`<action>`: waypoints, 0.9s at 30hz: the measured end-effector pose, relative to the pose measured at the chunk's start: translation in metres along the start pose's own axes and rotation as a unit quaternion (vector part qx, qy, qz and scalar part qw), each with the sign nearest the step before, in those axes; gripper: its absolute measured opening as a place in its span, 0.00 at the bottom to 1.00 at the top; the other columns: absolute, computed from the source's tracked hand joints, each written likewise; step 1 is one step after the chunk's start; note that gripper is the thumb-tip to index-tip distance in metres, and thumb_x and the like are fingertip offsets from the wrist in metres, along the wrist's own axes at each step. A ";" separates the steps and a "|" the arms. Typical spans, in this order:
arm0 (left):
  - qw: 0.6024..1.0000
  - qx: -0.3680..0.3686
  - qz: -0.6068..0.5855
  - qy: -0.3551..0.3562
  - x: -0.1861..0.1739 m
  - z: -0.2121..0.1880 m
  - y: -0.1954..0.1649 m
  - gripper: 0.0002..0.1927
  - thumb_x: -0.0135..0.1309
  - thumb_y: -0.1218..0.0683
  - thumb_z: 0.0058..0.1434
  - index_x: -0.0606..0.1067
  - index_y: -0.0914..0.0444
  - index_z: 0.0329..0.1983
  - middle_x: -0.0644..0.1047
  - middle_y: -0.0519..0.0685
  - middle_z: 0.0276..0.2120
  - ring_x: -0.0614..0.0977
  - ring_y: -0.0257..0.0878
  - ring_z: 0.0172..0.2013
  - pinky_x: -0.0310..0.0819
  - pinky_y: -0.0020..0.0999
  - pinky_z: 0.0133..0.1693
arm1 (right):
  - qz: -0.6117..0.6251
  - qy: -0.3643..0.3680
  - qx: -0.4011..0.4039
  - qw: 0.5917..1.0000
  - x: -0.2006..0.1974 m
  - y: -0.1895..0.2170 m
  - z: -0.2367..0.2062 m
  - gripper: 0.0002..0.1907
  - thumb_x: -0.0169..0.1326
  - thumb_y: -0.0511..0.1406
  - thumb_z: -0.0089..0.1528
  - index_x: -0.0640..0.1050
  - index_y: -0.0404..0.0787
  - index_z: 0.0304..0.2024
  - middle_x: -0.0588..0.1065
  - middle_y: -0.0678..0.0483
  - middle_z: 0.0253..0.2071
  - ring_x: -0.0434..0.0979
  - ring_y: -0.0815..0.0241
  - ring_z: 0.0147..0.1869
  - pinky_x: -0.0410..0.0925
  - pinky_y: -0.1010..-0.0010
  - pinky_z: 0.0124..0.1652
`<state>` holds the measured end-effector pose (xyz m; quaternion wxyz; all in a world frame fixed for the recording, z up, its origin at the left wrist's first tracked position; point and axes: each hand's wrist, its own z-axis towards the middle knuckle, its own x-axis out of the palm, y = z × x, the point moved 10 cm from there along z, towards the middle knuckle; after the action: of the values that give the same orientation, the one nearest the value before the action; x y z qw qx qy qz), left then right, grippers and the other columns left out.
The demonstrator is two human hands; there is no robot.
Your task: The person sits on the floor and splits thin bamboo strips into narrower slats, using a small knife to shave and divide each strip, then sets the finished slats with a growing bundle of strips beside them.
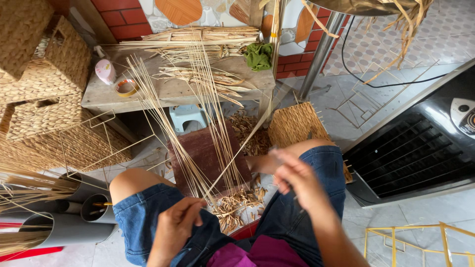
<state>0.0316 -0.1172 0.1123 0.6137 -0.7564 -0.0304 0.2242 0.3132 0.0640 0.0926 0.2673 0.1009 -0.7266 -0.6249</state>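
I sit with bare knees in denim shorts. My left hand [179, 220] is closed around the near ends of a bundle of thin pale reed stalks [198, 128] that fan up and away toward a wooden bench [173, 91]. My right hand [297, 180] is blurred with motion above my right thigh, fingers pinched, apparently on a single stalk [237, 151] that runs diagonally toward the bundle. Under the stalks lies a dark red board [198, 153] with dry husk scraps [237, 205] around it.
Woven baskets [44, 94] stack at the left above wire frames [99, 143]. Grey tubes [74, 217] holding straw lie at lower left. The bench carries dried reeds, a tape roll [126, 87] and a green cloth [259, 55]. A woven panel [296, 123], a black appliance [420, 148] and a yellow frame [415, 242] are at the right.
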 end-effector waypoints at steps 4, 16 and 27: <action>0.997 0.054 0.046 0.026 0.035 0.003 -0.025 0.09 0.56 0.59 0.63 0.84 0.63 0.42 0.80 0.45 0.17 0.79 0.26 0.20 0.70 0.23 0.22 | -0.021 0.178 0.079 0.981 0.099 -0.034 -0.024 0.25 0.48 0.34 0.68 0.67 0.40 0.69 0.77 0.55 0.29 0.70 0.71 0.26 0.66 0.80 0.26; 0.996 0.029 0.070 0.048 0.005 -0.022 0.005 0.08 0.56 0.57 0.63 0.85 0.61 0.41 0.79 0.42 0.17 0.76 0.25 0.20 0.67 0.23 0.22 | 0.035 -0.014 -0.017 0.999 -0.017 -0.029 0.015 0.17 0.51 0.34 0.68 0.77 0.35 0.59 0.73 0.53 0.27 0.67 0.68 0.23 0.63 0.78 0.26; 0.999 -0.047 -0.026 -0.007 -0.011 -0.028 0.022 0.09 0.53 0.58 0.65 0.84 0.63 0.42 0.77 0.44 0.18 0.68 0.26 0.14 0.58 0.23 0.16 | 0.090 -0.147 -0.043 0.984 -0.094 0.006 0.007 0.18 0.50 0.32 0.69 0.75 0.39 0.62 0.73 0.55 0.29 0.69 0.68 0.26 0.64 0.78 0.26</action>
<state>0.0273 -0.1520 0.0988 0.5831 -0.7817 -0.0651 0.2114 0.3896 0.1169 0.0732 0.2175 -0.0695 -0.7363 -0.6370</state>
